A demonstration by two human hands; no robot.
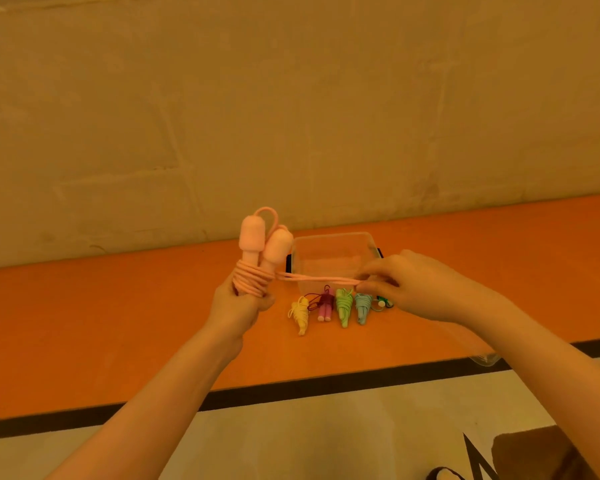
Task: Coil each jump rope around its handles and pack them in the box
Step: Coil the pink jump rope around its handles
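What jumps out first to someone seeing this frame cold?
The pink jump rope held up at centre: the left hand grips its two handles, cord partly coiled round them, while the right hand pulls the loose end taut. Behind it, a clear plastic box sits on the orange table, with a row of small coiled ropes in front.
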